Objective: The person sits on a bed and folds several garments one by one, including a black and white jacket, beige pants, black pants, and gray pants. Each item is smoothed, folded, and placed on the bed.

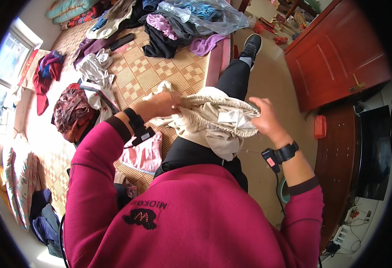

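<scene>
A cream garment with a gathered elastic waistband (212,125) lies across my lap, its waist opening facing up. My left hand (162,104) grips the waistband at one end. At the opposite end my right hand (267,117) holds the band, with the thumb along its edge. A white label (228,117) shows inside the waist. Part of the cream cloth reaches past my left hand onto the mat. Beside my left forearm lies a folded pink garment (144,154). The lower part of the cream garment is bunched, so its full shape is hidden.
A patterned woven mat (129,72) covers the bed. Heaped clothes (162,33), a clear plastic bag (229,16), a purple cloth (206,45) and a dark red bundle (73,110) lie on it. To the right stand a reddish wooden door (336,57) and a brown cabinet (333,160).
</scene>
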`<state>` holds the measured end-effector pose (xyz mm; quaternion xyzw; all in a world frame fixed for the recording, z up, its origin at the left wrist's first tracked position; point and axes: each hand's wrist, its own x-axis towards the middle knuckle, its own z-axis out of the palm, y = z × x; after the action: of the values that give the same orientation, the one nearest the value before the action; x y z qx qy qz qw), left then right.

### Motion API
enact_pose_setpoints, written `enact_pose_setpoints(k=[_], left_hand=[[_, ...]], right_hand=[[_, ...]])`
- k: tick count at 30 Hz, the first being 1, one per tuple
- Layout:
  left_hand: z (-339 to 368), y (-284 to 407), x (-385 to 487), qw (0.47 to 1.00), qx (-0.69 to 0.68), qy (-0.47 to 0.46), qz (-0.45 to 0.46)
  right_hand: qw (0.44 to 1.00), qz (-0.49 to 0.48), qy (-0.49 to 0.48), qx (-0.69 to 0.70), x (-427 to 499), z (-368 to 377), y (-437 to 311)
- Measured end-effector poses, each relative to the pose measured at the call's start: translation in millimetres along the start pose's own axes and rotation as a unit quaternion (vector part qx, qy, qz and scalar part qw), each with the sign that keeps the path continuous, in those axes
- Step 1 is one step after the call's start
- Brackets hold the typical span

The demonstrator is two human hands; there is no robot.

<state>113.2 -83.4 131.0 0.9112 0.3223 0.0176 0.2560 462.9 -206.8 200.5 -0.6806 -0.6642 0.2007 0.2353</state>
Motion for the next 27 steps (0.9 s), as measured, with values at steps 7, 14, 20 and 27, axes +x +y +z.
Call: enact_pose_setpoints(k=[7, 14, 20, 27], left_hand=[[-148, -22, 20, 0.984, 0.009, 0.169, 0.052], [-364, 21, 9, 0.945, -0.026, 0.32, 0.054], [-483, 74, -38, 0.843, 0.15, 0.498, 0.139], [-489, 56, -63, 0.866, 0.078, 0.477, 0.132]], right_hand=[[0.963, 0.057, -0.039, 0.262, 79, -74, -8], [0.942, -0.178, 0.15, 0.242, 189, -212, -119], [0.874, -0.272, 0.248, 0.318, 194, -297, -240], [0.889, -0.339, 0.306, 0.027, 219, -290, -247]])
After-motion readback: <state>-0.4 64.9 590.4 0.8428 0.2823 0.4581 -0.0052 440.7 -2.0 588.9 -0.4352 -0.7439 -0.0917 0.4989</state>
